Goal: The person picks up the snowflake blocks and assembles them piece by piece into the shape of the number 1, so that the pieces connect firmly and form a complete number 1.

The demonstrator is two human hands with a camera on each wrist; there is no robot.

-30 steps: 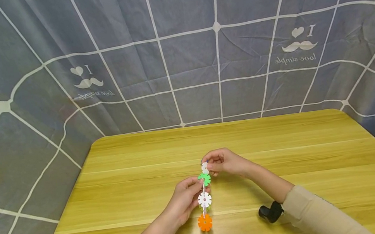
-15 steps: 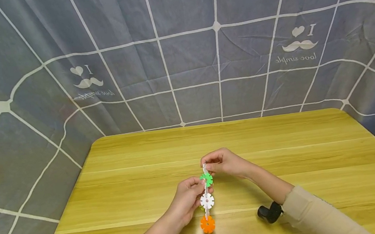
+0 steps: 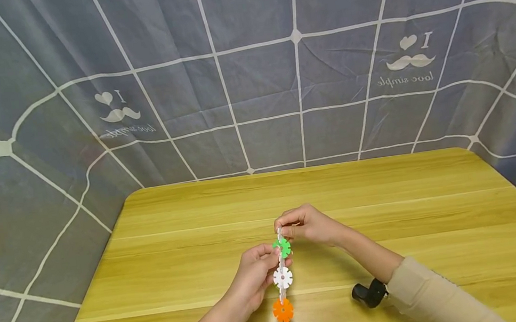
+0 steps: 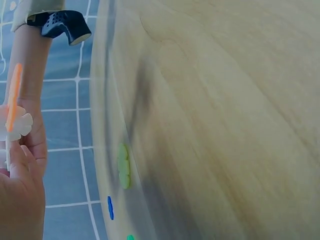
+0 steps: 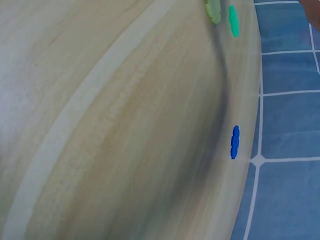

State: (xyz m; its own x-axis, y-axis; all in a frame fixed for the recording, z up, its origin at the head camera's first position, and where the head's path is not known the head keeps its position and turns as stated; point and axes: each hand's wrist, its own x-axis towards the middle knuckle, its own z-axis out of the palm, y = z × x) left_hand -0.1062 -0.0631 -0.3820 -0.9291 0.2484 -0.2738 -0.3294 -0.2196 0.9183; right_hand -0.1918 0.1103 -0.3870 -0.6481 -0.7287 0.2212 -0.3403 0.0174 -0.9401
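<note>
A chain of notched plastic discs slotted together stands between the two hands. From the far end it runs through an edge-on white disc (image 3: 279, 233), a green disc (image 3: 285, 247), a face-on white disc (image 3: 283, 278) and an orange disc (image 3: 283, 311), with more white discs edge-on between. My left hand (image 3: 253, 277) grips the chain by the green disc, thumb on the near side. The right hand (image 3: 313, 225) pinches the far white disc between thumb and fingers. In the left wrist view the orange disc (image 4: 15, 95) appears edge-on.
Loose discs lie on the wooden table (image 3: 173, 214): a yellow-green one (image 4: 124, 166), a blue one (image 5: 234, 142) and a green one (image 5: 233, 21). A black device (image 3: 370, 293) is strapped at the right sleeve. A grey gridded curtain (image 3: 262, 80) hangs behind the table.
The far white disc, face-on a second ago, has turned edge-on in the right hand's fingers. The chain swayed slightly right, then back left. Both hands have stayed nearly in place.
</note>
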